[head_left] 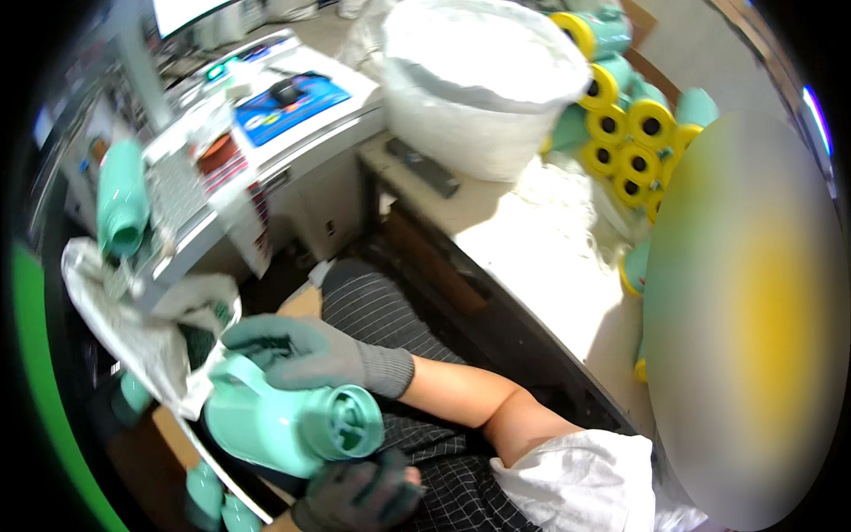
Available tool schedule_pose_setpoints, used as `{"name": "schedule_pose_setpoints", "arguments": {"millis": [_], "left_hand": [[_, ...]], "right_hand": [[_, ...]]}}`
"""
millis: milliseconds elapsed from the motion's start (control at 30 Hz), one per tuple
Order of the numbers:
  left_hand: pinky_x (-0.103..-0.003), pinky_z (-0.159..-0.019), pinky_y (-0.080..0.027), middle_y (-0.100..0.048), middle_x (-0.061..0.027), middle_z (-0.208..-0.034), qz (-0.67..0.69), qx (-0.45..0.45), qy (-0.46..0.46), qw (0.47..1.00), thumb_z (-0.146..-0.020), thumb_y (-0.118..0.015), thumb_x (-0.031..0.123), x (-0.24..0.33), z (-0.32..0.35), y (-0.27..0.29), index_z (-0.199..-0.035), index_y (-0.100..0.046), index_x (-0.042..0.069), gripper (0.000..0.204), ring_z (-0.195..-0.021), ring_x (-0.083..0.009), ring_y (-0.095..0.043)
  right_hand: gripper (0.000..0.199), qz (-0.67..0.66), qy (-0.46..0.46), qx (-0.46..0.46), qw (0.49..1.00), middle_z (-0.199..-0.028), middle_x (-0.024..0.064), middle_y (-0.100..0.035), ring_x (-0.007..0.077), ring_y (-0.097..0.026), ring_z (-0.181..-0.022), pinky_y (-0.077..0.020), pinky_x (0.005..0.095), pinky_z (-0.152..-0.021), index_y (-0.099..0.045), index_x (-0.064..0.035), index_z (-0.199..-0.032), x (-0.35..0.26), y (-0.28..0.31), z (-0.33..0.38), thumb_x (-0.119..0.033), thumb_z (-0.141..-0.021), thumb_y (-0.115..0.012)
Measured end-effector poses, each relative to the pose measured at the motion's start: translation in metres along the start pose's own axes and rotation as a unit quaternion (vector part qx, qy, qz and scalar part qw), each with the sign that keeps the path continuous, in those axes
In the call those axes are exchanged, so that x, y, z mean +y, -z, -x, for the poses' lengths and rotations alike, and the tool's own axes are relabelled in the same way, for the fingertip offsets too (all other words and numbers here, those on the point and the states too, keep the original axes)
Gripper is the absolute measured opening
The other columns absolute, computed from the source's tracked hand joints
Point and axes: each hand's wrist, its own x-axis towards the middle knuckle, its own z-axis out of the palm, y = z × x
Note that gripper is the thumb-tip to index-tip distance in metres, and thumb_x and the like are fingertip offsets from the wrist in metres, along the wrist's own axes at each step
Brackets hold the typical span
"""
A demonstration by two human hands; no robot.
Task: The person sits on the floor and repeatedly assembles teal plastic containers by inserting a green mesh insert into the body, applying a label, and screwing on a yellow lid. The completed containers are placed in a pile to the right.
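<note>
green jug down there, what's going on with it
A person is handling a mint-green jug, tipped on its side with its open mouth to the right. The gloved right hand is at its handle; the gloved left hand is just below the mouth. Yellow-ended jugs are stacked beside a white tub.

screen [182,12]: cut by top edge | left forearm [283,524]: cut by lower edge | right-side oval [753,328]: blurred

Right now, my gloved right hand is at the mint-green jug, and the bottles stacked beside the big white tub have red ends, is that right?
Not quite: the head view shows that the stacked bottles beside the big white tub have yellow ends, not red. Your gloved right hand is indeed at the mint-green jug.
</note>
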Motion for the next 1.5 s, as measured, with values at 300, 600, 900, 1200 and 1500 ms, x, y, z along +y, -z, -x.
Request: {"name": "schedule_pose_setpoints", "arguments": {"millis": [300, 600, 900, 1200, 1500], "left_hand": [[-0.058, -0.089, -0.052, -0.054, -0.0252, -0.131, 0.223, -0.137, 0.143, 0.954, -0.070, -0.092, 0.040, 0.001, -0.064, -0.035, -0.154, -0.038, 0.017, 0.102, -0.115, -0.0423, -0.061], [-0.050, -0.085, -0.051, -0.064, -0.0166, -0.113, 0.241, -0.109, 0.199, 0.944, -0.068, -0.093, 0.031, -0.023, -0.070, -0.058, -0.142, -0.049, 0.002, 0.090, -0.100, -0.0371, -0.066], [-0.049, -0.092, -0.049, -0.063, -0.0132, -0.112, 0.178, -0.098, 0.258, 0.945, -0.064, -0.091, 0.035, -0.031, -0.056, -0.064, -0.141, -0.052, -0.001, 0.093, -0.101, -0.0311, -0.063], [-0.048, -0.087, -0.054, -0.065, -0.0194, -0.111, 0.262, -0.082, 0.268, 0.924, -0.083, -0.073, 0.019, -0.038, -0.037, -0.074, -0.127, -0.061, -0.004, 0.052, -0.096, -0.0335, -0.065], [-0.040, -0.087, -0.058, -0.069, -0.0139, -0.110, 0.219, -0.038, 0.378, 0.899, -0.073, -0.090, 0.048, -0.056, -0.002, -0.037, -0.142, -0.052, 0.001, 0.091, -0.098, -0.0293, -0.071]], "right_hand": [[0.043, 0.069, 0.011, 0.180, 0.981, -0.125, 0.0129, -0.069, 0.0282, -0.065, -0.121, -0.0499, 0.0405, -0.106, -0.068, -0.0065, -0.130, 0.053, 0.005, 0.153, -0.033, -0.096, -0.068], [0.026, 0.242, 0.127, 0.479, 0.834, -0.122, 0.0138, -0.067, 0.0312, -0.066, -0.111, -0.0528, 0.0406, -0.099, -0.070, -0.0038, -0.116, -0.015, -0.010, 0.195, -0.004, -0.094, -0.058], [0.037, 0.403, -0.111, 0.070, 0.906, -0.120, 0.0098, -0.068, 0.0235, -0.070, -0.104, -0.0580, 0.0379, -0.088, -0.064, -0.0096, -0.128, -0.016, -0.006, 0.187, -0.023, -0.094, -0.069], [0.018, 0.594, -0.155, -0.118, 0.781, -0.095, 0.0087, -0.069, 0.0281, -0.072, -0.079, -0.0592, 0.0393, -0.071, -0.068, -0.0078, -0.108, -0.033, -0.007, 0.137, -0.014, -0.092, -0.064], [0.020, 0.664, 0.082, -0.044, 0.742, -0.086, 0.0056, -0.069, 0.0216, -0.067, -0.071, -0.0529, 0.0360, -0.062, -0.072, -0.0125, -0.101, -0.047, -0.002, 0.138, -0.026, -0.086, -0.074]]}}
